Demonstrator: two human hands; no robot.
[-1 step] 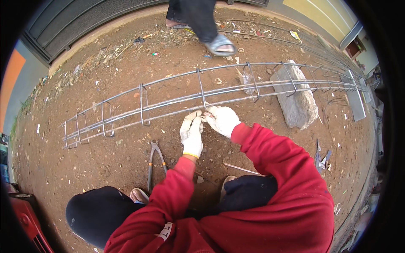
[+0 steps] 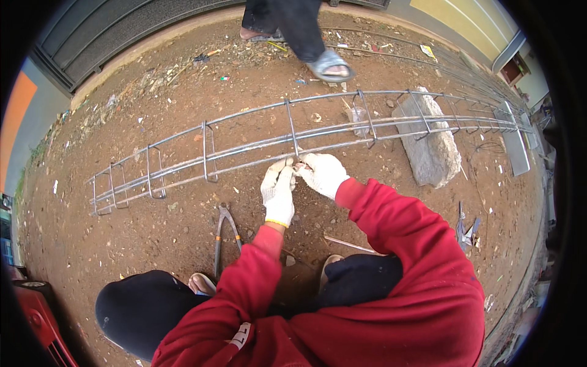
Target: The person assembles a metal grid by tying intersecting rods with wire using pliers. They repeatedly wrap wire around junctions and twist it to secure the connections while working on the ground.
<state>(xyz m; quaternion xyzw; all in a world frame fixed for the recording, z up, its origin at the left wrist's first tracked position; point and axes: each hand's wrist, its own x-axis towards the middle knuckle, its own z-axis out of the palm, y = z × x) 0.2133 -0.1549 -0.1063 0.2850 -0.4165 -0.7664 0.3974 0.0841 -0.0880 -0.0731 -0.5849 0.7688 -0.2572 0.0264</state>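
Brown, gritty soil point(image 2: 183, 238) spreads beneath you, and orange-banded pincers point(image 2: 224, 212) lie splayed on it between seven and eight o'clock from your hands, probably within easy reach. Your gloved left hand point(image 2: 278, 194) and right hand point(image 2: 324, 176) meet with fingers curled in and tips nearly together; what sits between them, if anything, is too small to tell. Just beyond, at twelve o'clock, lies the steel bar cage point(image 2: 257, 145), stretching from nine o'clock to nearly three, its near bar point(image 2: 251, 165) and one hoop point(image 2: 291, 125) crossing close by both hands. For fine work there, steady with the left and let the right make the smaller motions; short, firm pinches should beat big tugs, since knit gloves may dull your feel. Toward three o'clock the cage runs across a stone block point(image 2: 431, 153), perhaps its prop, so heavy pushing could rock it. Past the far bar, near one o'clock, a co-worker's sandalled foot point(image 2: 332, 67) calls for care against a knock; a dark gate point(image 2: 116, 30) stands at ten.
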